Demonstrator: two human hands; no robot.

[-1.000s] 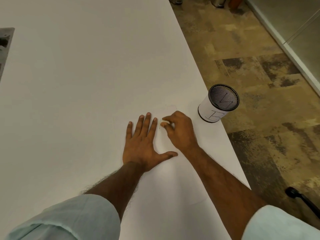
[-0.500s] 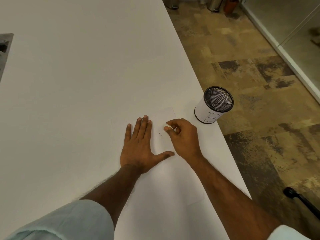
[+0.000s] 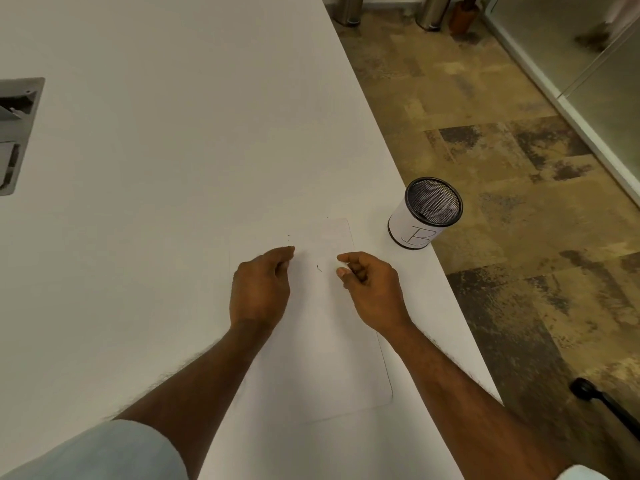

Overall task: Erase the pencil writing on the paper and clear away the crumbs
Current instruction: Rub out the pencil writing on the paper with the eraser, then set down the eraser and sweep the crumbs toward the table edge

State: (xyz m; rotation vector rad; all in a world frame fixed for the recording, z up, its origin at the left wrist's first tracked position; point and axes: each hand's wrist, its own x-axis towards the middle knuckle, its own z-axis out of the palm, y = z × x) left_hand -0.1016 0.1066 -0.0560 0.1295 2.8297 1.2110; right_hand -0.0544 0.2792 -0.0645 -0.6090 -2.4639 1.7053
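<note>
Paper (image 3: 322,341) flat on bench (image 3: 156,168) near right edge. Left hand (image 3: 260,285) curled, empty. Right hand (image 3: 372,292) grip pinched; eraser unconfirmed. Crumbs (image 3: 319,268) between hands: sweep lightly, paper pinned.

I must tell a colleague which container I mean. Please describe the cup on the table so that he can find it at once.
Follow the white table to its right edge, beside the patterned floor. There, just beyond the far right corner of the paper and past the right hand, stands the cup. It is the only upright container: white wall, black mesh inside, a letter B outside.
</note>
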